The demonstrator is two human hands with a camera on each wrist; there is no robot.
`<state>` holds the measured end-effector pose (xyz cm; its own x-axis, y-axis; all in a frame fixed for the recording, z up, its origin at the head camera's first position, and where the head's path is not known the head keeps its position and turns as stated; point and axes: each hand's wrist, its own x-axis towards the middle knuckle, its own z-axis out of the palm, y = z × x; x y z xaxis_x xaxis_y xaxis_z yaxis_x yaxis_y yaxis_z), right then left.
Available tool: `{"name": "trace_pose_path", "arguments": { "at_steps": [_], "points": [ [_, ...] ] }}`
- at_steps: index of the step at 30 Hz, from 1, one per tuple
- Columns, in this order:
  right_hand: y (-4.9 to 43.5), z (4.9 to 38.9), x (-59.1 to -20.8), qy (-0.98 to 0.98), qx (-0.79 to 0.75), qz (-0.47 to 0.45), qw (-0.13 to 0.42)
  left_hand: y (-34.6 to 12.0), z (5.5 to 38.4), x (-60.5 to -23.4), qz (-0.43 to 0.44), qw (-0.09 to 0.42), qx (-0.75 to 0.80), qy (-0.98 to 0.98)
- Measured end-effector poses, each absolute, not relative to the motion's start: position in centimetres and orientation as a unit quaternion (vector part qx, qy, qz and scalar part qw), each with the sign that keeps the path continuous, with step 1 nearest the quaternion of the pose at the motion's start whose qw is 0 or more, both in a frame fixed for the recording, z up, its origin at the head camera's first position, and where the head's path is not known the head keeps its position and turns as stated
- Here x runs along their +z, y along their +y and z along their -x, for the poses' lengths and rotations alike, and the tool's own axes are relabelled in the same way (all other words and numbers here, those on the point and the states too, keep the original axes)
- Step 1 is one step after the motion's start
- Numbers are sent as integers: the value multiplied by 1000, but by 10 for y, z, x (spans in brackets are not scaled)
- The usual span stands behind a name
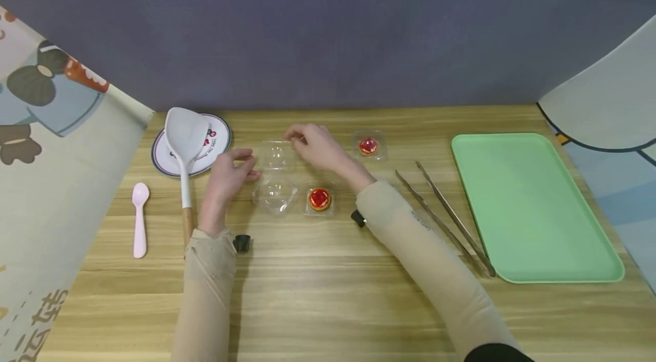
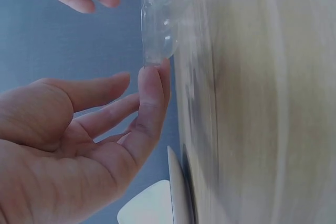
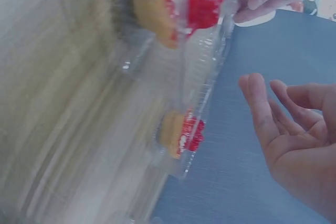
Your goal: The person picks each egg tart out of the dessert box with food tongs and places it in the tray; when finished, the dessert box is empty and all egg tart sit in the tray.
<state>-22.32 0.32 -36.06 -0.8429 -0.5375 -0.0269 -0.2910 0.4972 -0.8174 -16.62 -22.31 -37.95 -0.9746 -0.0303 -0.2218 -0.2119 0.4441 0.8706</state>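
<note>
A clear plastic clamshell box lies opened on the table, with one half [image 1: 277, 155] behind the other half [image 1: 275, 194]. To its left, my left hand [image 1: 229, 176] has fingertips touching the edge of the clear plastic [image 2: 157, 24], and the thumb stands apart. My right hand [image 1: 320, 148] hovers at the far right corner of the box with loosely bent fingers; in the right wrist view nothing is between them. Just right of the box sits a small red-topped tart [image 1: 320, 199] in a clear plastic case. Another red-topped tart [image 1: 368, 146] sits in its case farther back.
At the left, a white spatula [image 1: 185, 134] with a wooden handle lies across a patterned plate [image 1: 220, 140]. A pink spoon [image 1: 140, 219] is farther left. Metal tongs [image 1: 446, 219] lie beside a green tray [image 1: 533, 208] at the right. A dark wall panel [image 1: 328, 32] bounds the table's back.
</note>
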Motion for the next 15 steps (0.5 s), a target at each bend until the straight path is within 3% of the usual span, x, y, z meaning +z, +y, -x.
{"name": "trace_pose_path", "arguments": {
  "at_steps": [15],
  "points": [
    [27, 222, -344, 837, -475, 243, 125, -227, 162, -365, 81, 79, 492, 863]
  ]
}}
